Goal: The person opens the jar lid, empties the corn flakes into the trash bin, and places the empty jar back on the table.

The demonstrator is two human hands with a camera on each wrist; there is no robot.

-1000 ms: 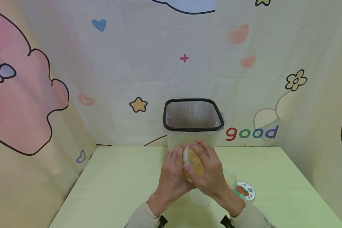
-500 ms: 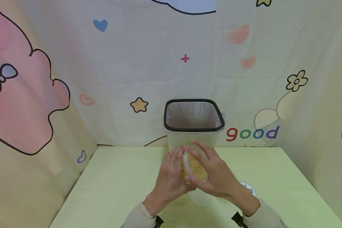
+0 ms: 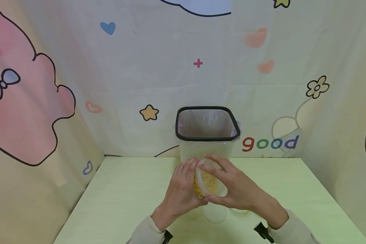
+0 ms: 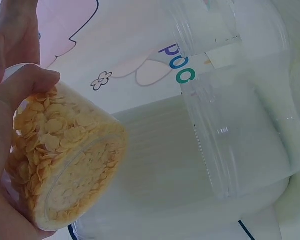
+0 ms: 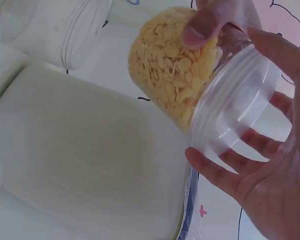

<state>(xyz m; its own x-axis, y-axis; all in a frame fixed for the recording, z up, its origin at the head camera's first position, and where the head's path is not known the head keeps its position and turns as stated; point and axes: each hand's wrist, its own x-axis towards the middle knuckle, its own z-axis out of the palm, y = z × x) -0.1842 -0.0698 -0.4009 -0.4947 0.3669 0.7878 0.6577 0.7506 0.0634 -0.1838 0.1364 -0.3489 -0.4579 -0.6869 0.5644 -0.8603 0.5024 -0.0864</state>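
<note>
A clear plastic jar full of yellow cereal flakes is held tilted on its side above the table. My left hand grips the jar's body, its thumb across the side in the left wrist view. Thumb and fingertips of my right hand span the clear round lid at the jar's mouth and hold it by its rim. The right palm stands away from the lid's flat face. In the right wrist view the lid sits against the jar; whether it is loose cannot be told.
Behind the hands stands a pale bin with a black rim and a plastic liner. Other clear jars lie or stand close below the hands; a faint clear round one shows on the table. A printed curtain hangs behind.
My right wrist has swung outward to the right and the right hand has turned about the lid, fingers spread wider. The forearm now covers the printed disc on the table. The left hand barely moved.
</note>
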